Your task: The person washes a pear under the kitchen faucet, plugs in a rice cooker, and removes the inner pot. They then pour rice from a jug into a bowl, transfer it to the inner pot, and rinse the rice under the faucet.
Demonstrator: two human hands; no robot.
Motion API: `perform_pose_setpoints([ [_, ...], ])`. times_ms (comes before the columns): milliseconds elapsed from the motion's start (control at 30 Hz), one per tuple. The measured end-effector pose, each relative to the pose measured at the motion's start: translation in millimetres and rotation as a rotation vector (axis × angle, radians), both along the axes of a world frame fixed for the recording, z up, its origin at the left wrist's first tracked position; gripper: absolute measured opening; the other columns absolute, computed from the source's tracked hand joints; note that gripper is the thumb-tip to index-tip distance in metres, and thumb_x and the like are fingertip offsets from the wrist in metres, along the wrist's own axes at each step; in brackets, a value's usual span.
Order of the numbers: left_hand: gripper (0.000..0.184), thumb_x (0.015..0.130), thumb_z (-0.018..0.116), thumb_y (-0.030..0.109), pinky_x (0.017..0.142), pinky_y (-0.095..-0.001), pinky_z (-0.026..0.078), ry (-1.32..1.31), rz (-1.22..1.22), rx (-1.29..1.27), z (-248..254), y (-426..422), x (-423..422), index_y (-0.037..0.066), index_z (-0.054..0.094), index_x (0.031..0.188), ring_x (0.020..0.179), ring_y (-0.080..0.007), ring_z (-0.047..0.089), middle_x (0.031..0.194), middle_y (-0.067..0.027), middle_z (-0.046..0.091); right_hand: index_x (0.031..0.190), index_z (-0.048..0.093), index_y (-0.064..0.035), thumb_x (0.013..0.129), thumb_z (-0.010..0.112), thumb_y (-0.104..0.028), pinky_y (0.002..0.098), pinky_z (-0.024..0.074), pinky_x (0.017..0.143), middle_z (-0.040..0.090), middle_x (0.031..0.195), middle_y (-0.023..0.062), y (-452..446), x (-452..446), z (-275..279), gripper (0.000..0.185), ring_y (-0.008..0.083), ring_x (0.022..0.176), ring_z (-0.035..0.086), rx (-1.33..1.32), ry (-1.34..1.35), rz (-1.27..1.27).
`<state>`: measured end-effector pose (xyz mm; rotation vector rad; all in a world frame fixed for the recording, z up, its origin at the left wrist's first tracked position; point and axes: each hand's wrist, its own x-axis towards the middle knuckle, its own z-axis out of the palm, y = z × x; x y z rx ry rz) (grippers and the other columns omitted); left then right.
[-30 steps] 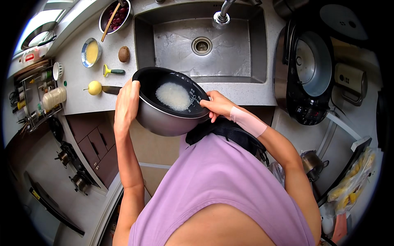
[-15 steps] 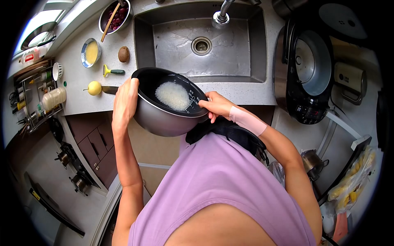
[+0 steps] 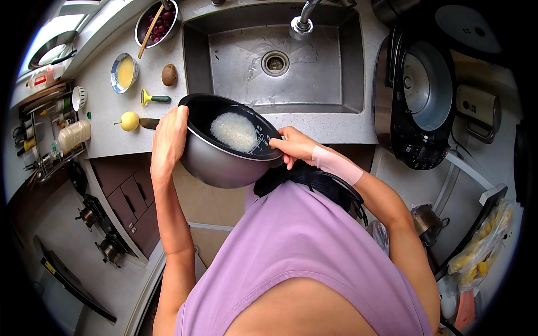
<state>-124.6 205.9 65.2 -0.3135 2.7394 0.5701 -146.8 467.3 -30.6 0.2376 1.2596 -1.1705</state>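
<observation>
A dark inner pot (image 3: 221, 168) is held tilted in front of the counter's edge, just below the sink (image 3: 274, 109). White rice (image 3: 234, 132) lies in it, near the printed level marks. My left hand (image 3: 170, 137) grips the pot's left rim, fingers closed over it. On the right rim, my right hand (image 3: 295, 145) pinches with the thumb inside the edge. The fingers under the rim are partly hidden. To the right stands an open rice cooker (image 3: 417, 148) with no pot inside.
Left of the sink lie a kiwi (image 3: 169, 74), a peeler (image 3: 155, 98), a yellow fruit (image 3: 129, 121), a partly hidden knife (image 3: 149, 122), a bowl of yellow liquid (image 3: 125, 72) and a bowl of dark red fruit (image 3: 160, 26). A faucet (image 3: 302, 25) overhangs the sink.
Both hands and the pot have shifted slightly to the left and toward my body. The grip on both sides of the rim is the same.
</observation>
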Motion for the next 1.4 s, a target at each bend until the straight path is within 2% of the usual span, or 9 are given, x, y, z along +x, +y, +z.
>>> perform_pose_setpoints([
  [467,0.026,0.09,0.033,0.019,0.074,-0.0455,0.038,-0.048,0.116,0.034,14,4,-3,-0.003,0.044,0.09,0.087,-0.0425,0.049,0.092,-0.0239,0.055,0.1,0.05,0.0107,0.084,0.054,-0.018,0.0243,0.048,0.038,0.053,0.065,0.0067,-1,-2,6,0.033,0.0106,0.043,0.051,-0.008,0.002,-0.019],
  [567,0.031,0.087,0.038,0.019,0.083,-0.0406,0.04,0.023,0.272,0.269,18,7,8,-0.003,0.05,0.105,0.096,-0.0358,0.054,0.099,-0.0219,0.058,0.113,0.042,0.014,0.083,0.053,-0.014,0.027,0.0504,0.04,0.057,0.069,0.0109,-2,-13,27,0.042,0.0147,0.045,0.057,0.018,0.165,-0.008],
  [633,0.055,0.079,0.05,0.017,0.099,-0.0348,0.035,0.055,0.379,0.599,12,1,26,-0.003,0.042,0.129,0.116,-0.0276,0.048,0.12,-0.0185,0.053,0.123,0.032,0.0143,0.081,0.053,-0.011,0.0302,0.0526,0.043,0.06,0.07,0.0143,-3,-21,40,0.053,0.0192,0.05,0.062,0.001,0.487,-0.079],
  [700,0.066,0.074,0.057,0.017,0.104,-0.0361,0.03,0.18,0.346,0.498,-13,-1,54,-0.002,0.036,0.133,0.124,-0.0306,0.041,0.133,-0.0186,0.041,0.127,0.029,0.0116,0.079,0.054,-0.008,0.0345,0.0515,0.047,0.06,0.066,0.019,-4,-27,43,0.057,0.0266,0.053,0.064,0.061,0.616,-0.03],
  [733,0.076,0.069,0.061,0.017,0.108,-0.0367,0.024,0.152,0.356,0.5,-21,2,65,-0.001,0.031,0.136,0.13,-0.0315,0.032,0.139,-0.0186,0.032,0.128,0.03,0.0099,0.079,0.054,-0.007,0.0366,0.0502,0.05,0.058,0.063,0.0204,-2,-30,44,0.058,0.0294,0.052,0.062,0.099,0.885,-0.001],
  [767,0.073,0.072,0.062,0.017,0.107,-0.0378,0.026,0.125,0.306,0.452,-26,5,75,0.0,0.032,0.136,0.131,-0.0315,0.031,0.14,-0.0181,0.03,0.129,0.03,0.0082,0.079,0.054,-0.006,0.0388,0.0489,0.052,0.057,0.06,0.0218,-2,-32,46,0.058,0.0323,0.051,0.061,0.134,1.152,0.029],
  [900,0.069,0.076,0.062,0.019,0.105,-0.0382,0.029,0.112,0.548,0.643,-59,27,114,0.001,0.033,0.136,0.127,-0.0309,0.035,0.137,-0.0179,0.036,0.133,0.029,0.005,0.078,0.055,-0.005,0.0405,0.0463,0.056,0.055,0.058,0.0213,-4,-35,46,0.061,0.0353,0.053,0.059,0.063,1.33,0.095],
  [1133,0.069,0.078,0.061,0.02,0.106,-0.0388,0.027,0.233,0.701,0.684,-106,33,170,0.001,0.032,0.138,0.129,-0.0296,0.035,0.137,-0.0172,0.038,0.134,0.024,0.0077,0.077,0.056,-0.004,0.0453,0.0462,0.056,0.056,0.065,0.0243,-19,-10,15,0.066,0.0414,0.06,0.058,-0.037,1.279,0.275],
  [1400,0.07,0.078,0.061,0.023,0.108,-0.0399,0.025,0.309,0.711,0.684,-131,29,202,0.003,0.032,0.139,0.132,-0.0326,0.03,0.14,-0.0189,0.034,0.134,0.025,0.004,0.079,0.055,-0.005,0.0416,0.0464,0.055,0.057,0.063,0.0233,-32,10,-7,0.063,0.0368,0.056,0.059,-0.088,1.253,0.3],
])
